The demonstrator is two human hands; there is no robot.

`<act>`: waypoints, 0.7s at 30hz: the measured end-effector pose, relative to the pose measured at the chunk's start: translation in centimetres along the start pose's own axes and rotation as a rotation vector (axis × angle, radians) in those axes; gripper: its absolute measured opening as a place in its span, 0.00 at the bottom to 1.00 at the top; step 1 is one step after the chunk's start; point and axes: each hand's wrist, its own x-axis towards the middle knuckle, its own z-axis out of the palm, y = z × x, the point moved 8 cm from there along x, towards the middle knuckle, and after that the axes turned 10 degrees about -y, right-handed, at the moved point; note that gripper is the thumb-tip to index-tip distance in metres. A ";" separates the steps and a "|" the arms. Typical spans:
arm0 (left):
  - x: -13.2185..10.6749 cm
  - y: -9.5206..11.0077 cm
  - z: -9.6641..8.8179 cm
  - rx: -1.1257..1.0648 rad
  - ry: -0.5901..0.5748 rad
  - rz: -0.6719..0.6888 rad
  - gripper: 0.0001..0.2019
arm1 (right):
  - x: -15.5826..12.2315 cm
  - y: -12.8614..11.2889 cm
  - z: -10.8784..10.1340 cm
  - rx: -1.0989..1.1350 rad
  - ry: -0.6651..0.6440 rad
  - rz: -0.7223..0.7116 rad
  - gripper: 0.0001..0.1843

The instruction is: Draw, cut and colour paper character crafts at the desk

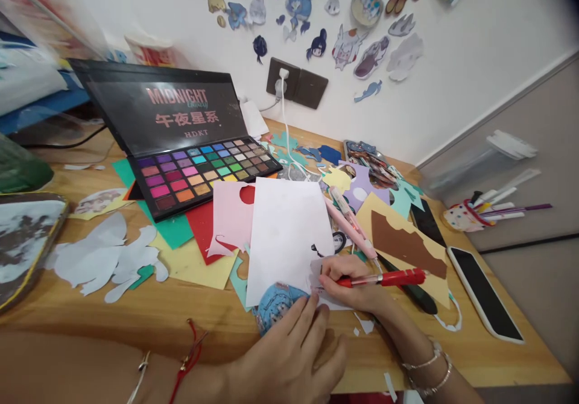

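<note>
In the head view, my right hand is closed around a red pen, its tip end down near a small greyish-white paper piece on a white sheet. The pen tip itself is hidden by the fingers. My left hand lies with fingers stretched out at the sheet's lower edge, its fingertips close to the right hand. Partly under or beside those fingers is a blue cut-out with a printed figure. Small dark marks show on the sheet near the right hand.
An open eyeshadow palette stands behind colored paper scraps. White paper cut-outs and a tray lie left. At right are a brown paper piece, a phone and a pen cup. A socket is on the wall.
</note>
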 end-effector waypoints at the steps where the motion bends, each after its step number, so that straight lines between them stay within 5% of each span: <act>1: 0.0 0.0 0.1 -0.003 0.005 -0.003 0.21 | 0.0 0.1 0.2 -0.014 -0.021 -0.002 0.20; 21: 0.3 -0.1 -0.2 -0.005 -0.090 0.016 0.20 | 0.3 -1.4 0.5 -0.212 -0.064 -0.092 0.19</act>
